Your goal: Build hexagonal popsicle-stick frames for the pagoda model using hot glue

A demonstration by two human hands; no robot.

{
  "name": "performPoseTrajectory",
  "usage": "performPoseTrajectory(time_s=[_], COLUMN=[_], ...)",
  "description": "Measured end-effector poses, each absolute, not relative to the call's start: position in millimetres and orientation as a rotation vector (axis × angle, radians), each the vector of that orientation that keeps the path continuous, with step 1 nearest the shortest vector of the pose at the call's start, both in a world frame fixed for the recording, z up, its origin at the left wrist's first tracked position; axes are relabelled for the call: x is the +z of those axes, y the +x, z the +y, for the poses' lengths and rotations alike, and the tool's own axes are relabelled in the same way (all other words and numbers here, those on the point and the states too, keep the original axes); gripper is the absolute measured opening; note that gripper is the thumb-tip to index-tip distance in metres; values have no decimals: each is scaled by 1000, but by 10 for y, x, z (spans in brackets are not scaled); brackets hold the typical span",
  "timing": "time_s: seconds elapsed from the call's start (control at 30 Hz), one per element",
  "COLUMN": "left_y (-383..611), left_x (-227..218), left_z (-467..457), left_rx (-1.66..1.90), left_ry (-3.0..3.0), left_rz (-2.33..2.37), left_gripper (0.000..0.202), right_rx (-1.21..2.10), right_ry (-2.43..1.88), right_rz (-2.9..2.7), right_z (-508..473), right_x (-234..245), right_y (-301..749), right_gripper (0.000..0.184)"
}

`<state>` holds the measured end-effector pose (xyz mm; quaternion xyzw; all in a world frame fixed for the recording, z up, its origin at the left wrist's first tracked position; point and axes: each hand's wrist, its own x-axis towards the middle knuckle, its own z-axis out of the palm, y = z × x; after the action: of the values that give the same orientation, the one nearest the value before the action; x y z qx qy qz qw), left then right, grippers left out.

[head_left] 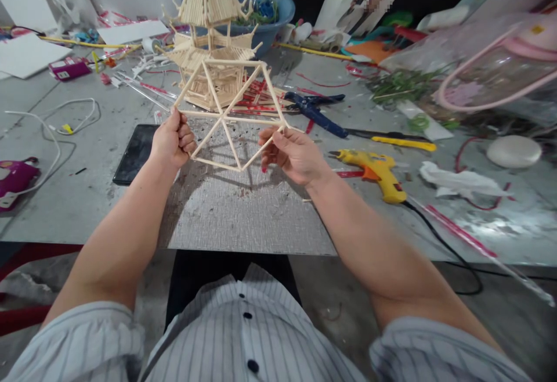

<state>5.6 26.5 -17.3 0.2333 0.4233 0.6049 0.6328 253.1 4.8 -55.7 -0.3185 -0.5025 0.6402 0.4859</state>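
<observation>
Between both hands a hexagonal frame of thin wooden sticks [223, 118] is held up above the table, its spokes meeting at the centre. My left hand [173, 140] is closed around its left corner. At the right corner my right hand [292, 151] pinches the frame between thumb and fingers. Behind it stands a pagoda model built of wooden sticks [211, 10], partly covered by the frame. A yellow glue gun [376, 172] lies to the right of my right hand. Near my left wrist is a black phone [136, 152], flat on the table.
Dark blue pliers [317, 114] and a yellow cutter knife [402, 142] lie beyond my right hand. A blue basin [278, 7] stands behind the pagoda. A clear jar with pink trim [505, 65], tissue [461, 179], purple devices [69, 68] and a white cable [56, 144] lie around the grey table [235, 219].
</observation>
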Motion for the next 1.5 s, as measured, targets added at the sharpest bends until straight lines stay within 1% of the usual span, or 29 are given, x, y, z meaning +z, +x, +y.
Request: performPoseTrajectory(time_s=[0.13, 0.27, 0.37, 0.47, 0.6, 0.73, 0.87, 0.97, 1.1, 1.17, 1.33, 1.5], left_y=[46, 50, 49, 41, 18, -9, -6, 24, 63, 71, 68, 58], left_x=[-179, -168, -160, -152, -122, -68, -37, -48, -94, -119, -150, -132], left_z=[276, 279, 280, 285, 290, 283, 272, 273, 278, 278, 266, 266], left_rx=[1313, 1232, 1223, 1252, 1323, 1417, 1461, 1481, 1465, 1451, 1421, 1418], left_ry=[525, 494, 470, 442, 427, 384, 344, 344, 408, 443, 544, 561], left_rz=[952, 963, 962, 963, 964, 960, 949, 945, 963, 979, 1008, 1005], left_gripper=[51, 52, 50, 49, 50, 51, 49, 49, 49, 47, 44, 47], right_rx=[1547, 1609, 1563, 1429, 1241, 1118, 1004, 991, 1034, 997, 825, 728], right_ry=[-682, -588, -674, -814, -896, -874, -906, -996, -1029, -1016, -1032, -1039], right_rz=[-1158, -1101, -1075, -1087, -1116, -997, -889, -1007, -1234, -1292, -1377, -1458], right_z=[44, 31, 43, 76, 126, 183, 213, 197, 153, 132, 83, 45], right_x=[-563, -539, -542, -576, -617, -580, -507, -519, -601, -623, -601, -579], right_y=[2522, 2517, 2511, 2491, 2471, 2542, 2632, 2610, 2524, 2503, 2516, 2534], right_gripper=[41, 41, 36, 32, 38, 38, 55, 62, 64, 59, 42, 33])
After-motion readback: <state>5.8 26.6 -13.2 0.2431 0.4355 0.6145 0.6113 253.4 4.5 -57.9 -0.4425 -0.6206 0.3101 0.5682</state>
